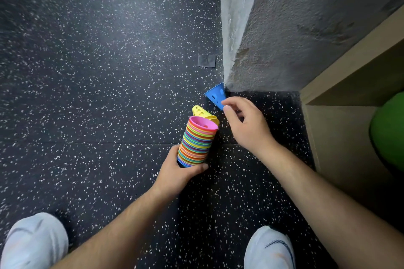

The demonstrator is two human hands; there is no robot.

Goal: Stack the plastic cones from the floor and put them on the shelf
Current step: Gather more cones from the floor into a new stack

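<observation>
Nearest, below and to either side of the stack (197, 142): two white shoes, one at lower left (32, 240), one at lower right (269, 249), planted on dark speckled floor (87, 83).

Clamped round the stack's lower end: the left grip (179, 172), thumb across the front, fingers wrapped behind. Many-coloured nested cones, tilted up and away, pink cone on top with its open mouth showing.

Just right of the stack's top, apart from it: the right grip (247, 124), fingers curled, thumb and forefinger closed on the near edge of a blue cone (214, 95).

Just beyond the stack's top, partly hidden by the pink rim: a yellow cone (200, 111), on its side on the floor, holes visible in its wall.

Beyond and slightly right of the stack: the blue cone, tipped over, its far side against the foot of a rough grey wall corner (240, 28).

Farther beyond the stack: a grey square patch (206, 60) flat on the floor.

Well right of the stack: a pale wooden shelf (349, 76) against the wall, something green and rounded (389, 129) inside it.
</observation>
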